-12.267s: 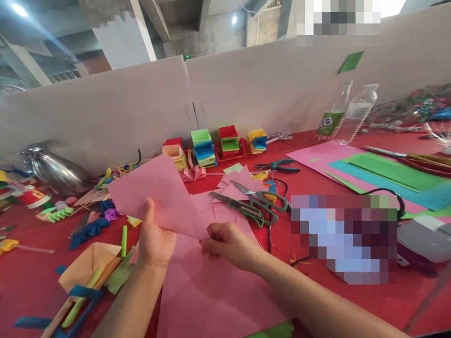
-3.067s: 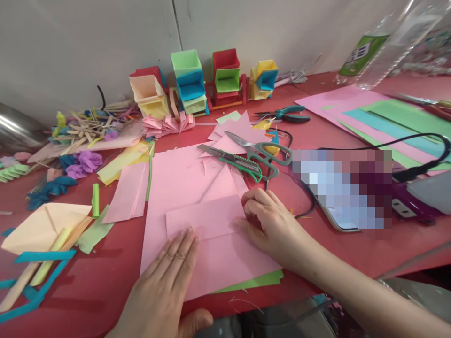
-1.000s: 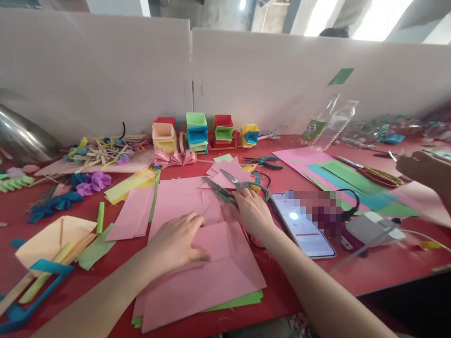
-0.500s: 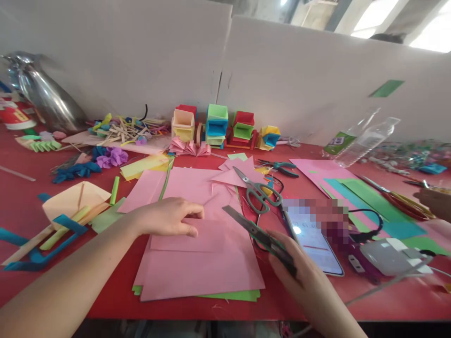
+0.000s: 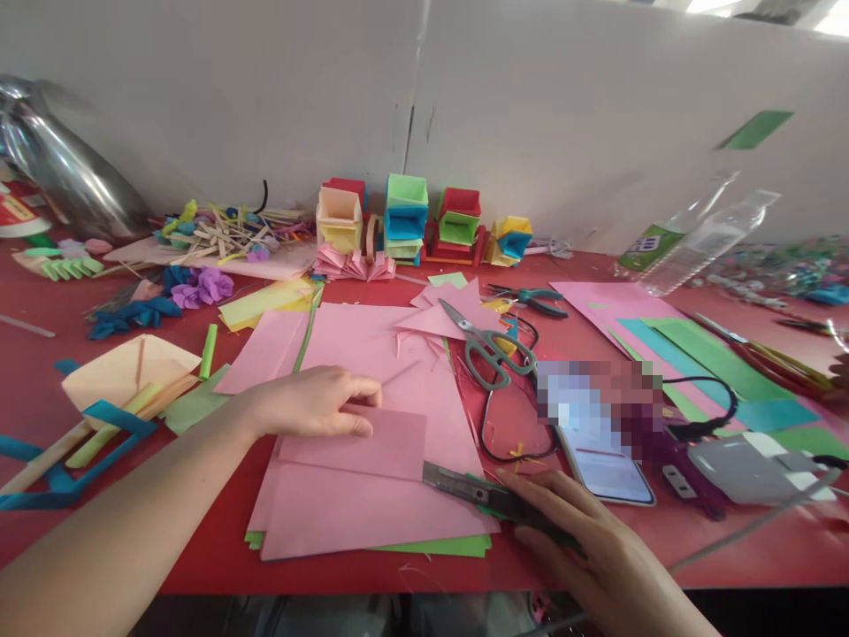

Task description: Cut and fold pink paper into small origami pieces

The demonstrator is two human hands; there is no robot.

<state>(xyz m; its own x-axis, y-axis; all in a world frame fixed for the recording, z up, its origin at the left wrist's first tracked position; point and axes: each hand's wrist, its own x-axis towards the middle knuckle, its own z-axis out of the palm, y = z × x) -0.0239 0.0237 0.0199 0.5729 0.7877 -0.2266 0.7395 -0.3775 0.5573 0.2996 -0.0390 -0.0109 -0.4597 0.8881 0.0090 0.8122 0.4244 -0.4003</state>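
Observation:
My left hand [image 5: 311, 405] rests palm down, fingers curled together, pressing a folded pink paper [image 5: 371, 447] onto a larger pink sheet [image 5: 371, 513] on the red table [image 5: 464, 575]. My right hand [image 5: 584, 544] grips a grey and green utility knife [image 5: 474, 491]. The blade end lies against the right edge of the folded paper. A green sheet [image 5: 451, 547] sticks out under the pink stack.
Green-handled scissors [image 5: 487, 345] lie behind the paper, next to a black cable [image 5: 494, 433] and a phone [image 5: 603, 464]. Folded paper boxes [image 5: 404, 217] line the white partition. Paper scraps lie left, coloured sheets [image 5: 703, 363] and two bottles [image 5: 696, 243] right.
My right hand picked the knife up from beside the scissors and brought it down to the folded paper's right edge. My left hand stayed on the paper. The view dipped lower.

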